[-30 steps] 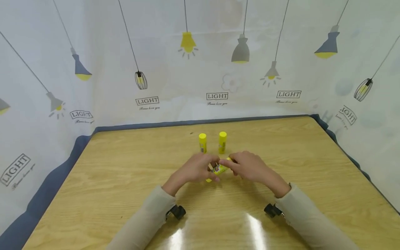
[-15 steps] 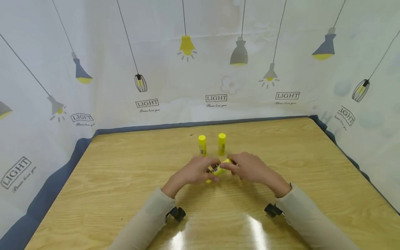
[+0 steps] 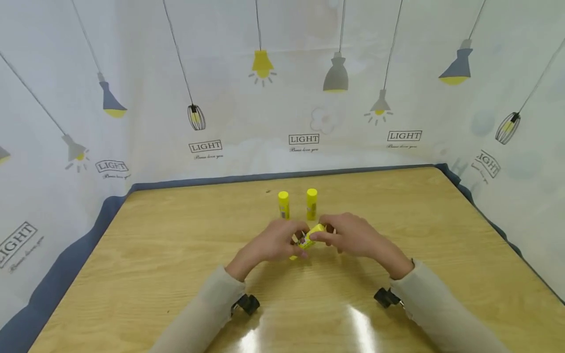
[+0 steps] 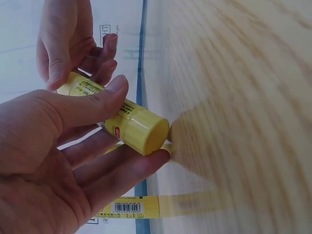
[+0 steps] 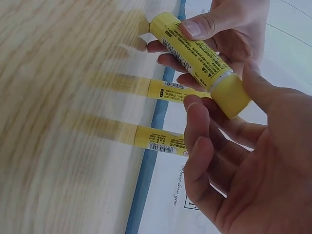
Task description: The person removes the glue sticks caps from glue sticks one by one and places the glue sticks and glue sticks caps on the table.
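A yellow glue stick (image 3: 317, 229) is held tilted between both hands, low over the table. My left hand (image 3: 278, 240) grips its lower body, thumb on top and fingers beneath, as the left wrist view shows with the round base (image 4: 151, 136) near the tabletop. My right hand (image 3: 355, 236) pinches the cap (image 5: 229, 96) at the upper end between thumb and curled fingers. In the right wrist view, a thin pale line divides cap from printed body. Just beyond the hands, two more yellow glue sticks stand upright, a left one (image 3: 284, 203) and a right one (image 3: 312, 203).
The wood-grain table (image 3: 176, 235) reaches back to a dark blue border (image 3: 229, 177). Behind it hangs a pale curtain (image 3: 247, 108) printed with lamps. Black wrist devices (image 3: 248, 304) are strapped under both beige sleeves.
The right thumb and fingers have shifted a little on the cap, so more of its yellow end shows. The left hand keeps its hold, and both standing glue sticks stay put.
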`<act>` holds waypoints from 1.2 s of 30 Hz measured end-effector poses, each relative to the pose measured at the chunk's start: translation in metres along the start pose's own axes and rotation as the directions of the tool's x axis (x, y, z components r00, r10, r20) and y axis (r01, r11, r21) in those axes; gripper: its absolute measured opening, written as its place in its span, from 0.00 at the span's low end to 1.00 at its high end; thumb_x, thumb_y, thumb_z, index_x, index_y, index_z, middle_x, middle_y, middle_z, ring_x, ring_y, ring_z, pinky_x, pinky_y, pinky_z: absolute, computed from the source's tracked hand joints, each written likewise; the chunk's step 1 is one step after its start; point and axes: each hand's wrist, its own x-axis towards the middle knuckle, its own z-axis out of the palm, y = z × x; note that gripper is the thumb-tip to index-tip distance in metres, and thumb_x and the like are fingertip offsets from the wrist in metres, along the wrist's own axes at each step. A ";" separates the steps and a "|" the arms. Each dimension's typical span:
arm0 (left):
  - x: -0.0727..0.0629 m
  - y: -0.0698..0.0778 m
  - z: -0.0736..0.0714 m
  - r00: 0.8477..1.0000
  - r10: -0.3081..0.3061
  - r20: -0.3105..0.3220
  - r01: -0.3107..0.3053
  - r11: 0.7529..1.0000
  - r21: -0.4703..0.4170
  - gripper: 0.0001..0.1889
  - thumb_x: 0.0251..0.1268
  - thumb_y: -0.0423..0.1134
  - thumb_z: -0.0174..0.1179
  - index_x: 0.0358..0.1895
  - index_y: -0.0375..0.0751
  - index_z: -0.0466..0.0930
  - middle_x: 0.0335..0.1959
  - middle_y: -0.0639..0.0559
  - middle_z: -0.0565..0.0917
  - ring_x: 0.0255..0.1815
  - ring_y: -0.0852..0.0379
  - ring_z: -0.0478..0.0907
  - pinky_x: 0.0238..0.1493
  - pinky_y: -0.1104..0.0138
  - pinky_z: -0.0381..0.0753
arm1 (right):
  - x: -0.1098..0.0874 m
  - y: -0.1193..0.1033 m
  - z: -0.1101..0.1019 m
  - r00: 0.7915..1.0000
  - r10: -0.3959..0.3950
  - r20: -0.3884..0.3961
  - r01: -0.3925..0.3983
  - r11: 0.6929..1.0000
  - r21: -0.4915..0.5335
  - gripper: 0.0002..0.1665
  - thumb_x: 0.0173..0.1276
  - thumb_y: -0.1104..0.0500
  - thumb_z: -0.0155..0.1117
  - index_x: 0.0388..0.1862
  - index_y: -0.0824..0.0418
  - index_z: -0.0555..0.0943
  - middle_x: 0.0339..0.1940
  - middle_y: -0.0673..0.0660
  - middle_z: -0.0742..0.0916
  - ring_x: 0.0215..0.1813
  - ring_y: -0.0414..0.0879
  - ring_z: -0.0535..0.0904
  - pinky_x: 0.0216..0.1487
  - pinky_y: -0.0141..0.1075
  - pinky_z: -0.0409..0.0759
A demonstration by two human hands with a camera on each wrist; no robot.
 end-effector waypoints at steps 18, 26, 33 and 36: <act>0.000 0.002 0.004 1.000 -0.018 -0.019 0.018 1.000 -0.004 0.26 0.53 0.48 0.80 0.54 0.44 0.84 0.44 0.52 0.90 0.43 0.57 0.88 0.47 0.62 0.86 | -0.001 0.000 0.004 0.991 0.129 -0.030 -0.130 0.991 -0.025 0.38 0.76 0.27 0.49 0.28 0.58 0.83 0.22 0.55 0.87 0.17 0.44 0.77 0.22 0.37 0.74; -0.002 0.001 0.005 1.000 -0.009 -0.013 0.009 1.000 -0.009 0.25 0.55 0.50 0.79 0.55 0.47 0.84 0.44 0.54 0.90 0.42 0.59 0.87 0.46 0.64 0.85 | -0.001 -0.002 0.004 0.993 0.116 -0.007 -0.116 0.993 -0.011 0.36 0.79 0.32 0.51 0.26 0.59 0.82 0.22 0.57 0.87 0.17 0.44 0.77 0.22 0.37 0.75; 0.000 0.001 0.005 1.000 0.015 -0.007 -0.015 1.000 0.004 0.23 0.57 0.49 0.77 0.55 0.47 0.85 0.44 0.55 0.91 0.42 0.59 0.86 0.45 0.65 0.84 | 0.000 -0.004 0.002 0.994 0.112 0.003 -0.112 0.993 -0.036 0.30 0.81 0.37 0.53 0.25 0.57 0.80 0.23 0.56 0.87 0.19 0.43 0.78 0.23 0.37 0.75; -0.001 0.001 0.004 1.000 0.018 -0.004 -0.018 1.000 0.003 0.21 0.58 0.49 0.77 0.53 0.47 0.85 0.43 0.55 0.91 0.43 0.59 0.85 0.45 0.65 0.83 | 0.000 -0.005 0.001 0.994 0.105 0.010 -0.104 0.994 -0.041 0.29 0.81 0.37 0.53 0.26 0.55 0.78 0.23 0.56 0.87 0.21 0.44 0.79 0.24 0.37 0.75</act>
